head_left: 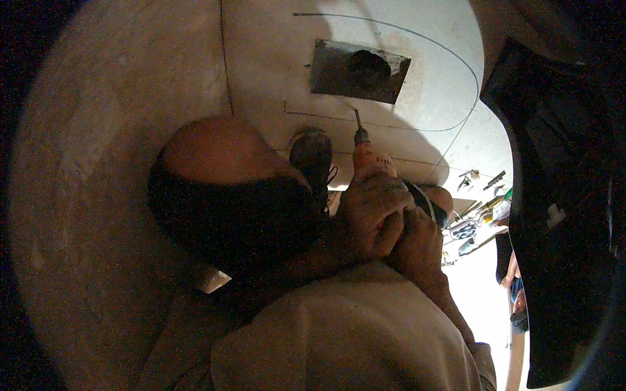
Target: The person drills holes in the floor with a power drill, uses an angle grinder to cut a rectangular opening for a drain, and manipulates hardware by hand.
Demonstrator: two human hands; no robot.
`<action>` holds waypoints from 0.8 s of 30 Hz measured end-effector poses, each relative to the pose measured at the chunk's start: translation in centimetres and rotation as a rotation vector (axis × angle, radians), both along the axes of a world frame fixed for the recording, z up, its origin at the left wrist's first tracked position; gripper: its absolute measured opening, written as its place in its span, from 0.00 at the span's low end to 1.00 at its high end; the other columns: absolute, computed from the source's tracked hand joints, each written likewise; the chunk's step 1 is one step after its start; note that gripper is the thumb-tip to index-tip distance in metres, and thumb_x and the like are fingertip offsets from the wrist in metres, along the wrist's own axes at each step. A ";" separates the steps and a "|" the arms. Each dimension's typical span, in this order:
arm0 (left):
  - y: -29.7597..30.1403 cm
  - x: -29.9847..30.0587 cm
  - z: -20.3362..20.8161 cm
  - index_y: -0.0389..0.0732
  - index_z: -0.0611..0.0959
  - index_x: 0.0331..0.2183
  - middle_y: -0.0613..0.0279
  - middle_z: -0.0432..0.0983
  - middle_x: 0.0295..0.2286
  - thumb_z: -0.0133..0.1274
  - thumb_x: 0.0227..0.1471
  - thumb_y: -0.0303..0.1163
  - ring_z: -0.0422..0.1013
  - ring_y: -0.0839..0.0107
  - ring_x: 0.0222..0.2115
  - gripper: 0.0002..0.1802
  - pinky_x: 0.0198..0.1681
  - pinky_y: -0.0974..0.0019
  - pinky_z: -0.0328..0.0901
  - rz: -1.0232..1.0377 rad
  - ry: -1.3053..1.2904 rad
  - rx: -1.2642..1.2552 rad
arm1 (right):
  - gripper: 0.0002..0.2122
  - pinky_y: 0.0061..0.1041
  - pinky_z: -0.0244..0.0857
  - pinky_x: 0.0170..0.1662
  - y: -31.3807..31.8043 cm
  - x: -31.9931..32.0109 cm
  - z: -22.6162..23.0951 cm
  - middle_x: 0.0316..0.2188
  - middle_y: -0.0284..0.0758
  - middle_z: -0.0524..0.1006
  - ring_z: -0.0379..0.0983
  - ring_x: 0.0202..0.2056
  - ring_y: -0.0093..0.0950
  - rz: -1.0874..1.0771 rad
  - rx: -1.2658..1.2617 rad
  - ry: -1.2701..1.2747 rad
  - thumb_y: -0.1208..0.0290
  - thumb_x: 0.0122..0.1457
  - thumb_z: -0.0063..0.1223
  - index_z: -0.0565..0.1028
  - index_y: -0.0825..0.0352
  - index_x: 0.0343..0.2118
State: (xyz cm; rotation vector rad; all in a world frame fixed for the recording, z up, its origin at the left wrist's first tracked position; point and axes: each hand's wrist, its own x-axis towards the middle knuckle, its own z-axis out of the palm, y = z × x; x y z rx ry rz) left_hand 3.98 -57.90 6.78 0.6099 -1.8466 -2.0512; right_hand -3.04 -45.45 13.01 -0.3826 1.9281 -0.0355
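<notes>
Both my hands are wrapped round an orange-red power drill (370, 158). My left hand (372, 208) closes over the rear of its body, and my right hand (417, 238) grips right beside it, partly overlapped. The handle and trigger are hidden under the fingers. A long thin drill bit (358, 119) points away from me, its tip at or just above a pale tiled floor (433, 72); I cannot tell whether it touches. Just beyond the tip, a rectangular cutout (332, 72) in the floor has a dark round hole (370, 66) inside. A thin dark line (417, 130) curves around the cutout.
My bent knee (215, 150) and a dark shoe (311, 156) are close to the drill on the left. Several tools (479, 215) lie scattered at the right, near another person (515, 293). A large dark shape (567, 195) stands along the right edge.
</notes>
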 end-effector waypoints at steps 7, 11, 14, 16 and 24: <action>0.0 -0.3 0.2 0.34 0.79 0.32 0.50 0.77 0.29 0.53 0.39 0.18 0.74 0.48 0.34 0.12 0.48 0.46 0.66 0.035 -0.045 -0.006 | 0.16 0.45 0.75 0.38 0.2 0.2 -0.1 0.33 0.49 0.80 0.79 0.35 0.51 -0.007 -0.026 0.042 0.66 0.54 0.58 0.74 0.70 0.42; 0.1 -0.2 0.1 0.34 0.79 0.31 0.51 0.77 0.28 0.52 0.39 0.19 0.74 0.48 0.34 0.11 0.48 0.46 0.65 0.014 -0.010 -0.032 | 0.16 0.45 0.74 0.39 0.1 0.2 0.0 0.34 0.50 0.80 0.79 0.36 0.51 -0.006 0.031 0.049 0.65 0.54 0.58 0.74 0.70 0.41; 0.3 0.1 -0.1 0.35 0.79 0.31 0.51 0.77 0.28 0.52 0.39 0.19 0.74 0.48 0.33 0.10 0.48 0.46 0.65 -0.001 -0.029 -0.016 | 0.17 0.45 0.74 0.40 0.0 0.3 0.0 0.35 0.50 0.80 0.79 0.37 0.51 0.004 0.055 0.036 0.64 0.54 0.58 0.74 0.70 0.42; 0.4 0.3 -0.3 0.35 0.79 0.30 0.51 0.77 0.28 0.52 0.39 0.19 0.74 0.49 0.33 0.10 0.49 0.46 0.65 -0.025 -0.051 0.000 | 0.17 0.45 0.74 0.40 -0.1 0.4 0.0 0.35 0.50 0.80 0.79 0.37 0.51 -0.006 0.072 0.021 0.63 0.54 0.58 0.74 0.70 0.42; 1.4 0.5 -0.8 0.35 0.79 0.31 0.52 0.77 0.29 0.52 0.41 0.20 0.74 0.50 0.33 0.09 0.49 0.47 0.65 0.066 0.000 -0.041 | 0.16 0.46 0.74 0.39 -0.1 0.3 0.1 0.34 0.51 0.80 0.79 0.36 0.52 -0.034 0.015 0.028 0.64 0.55 0.57 0.74 0.70 0.42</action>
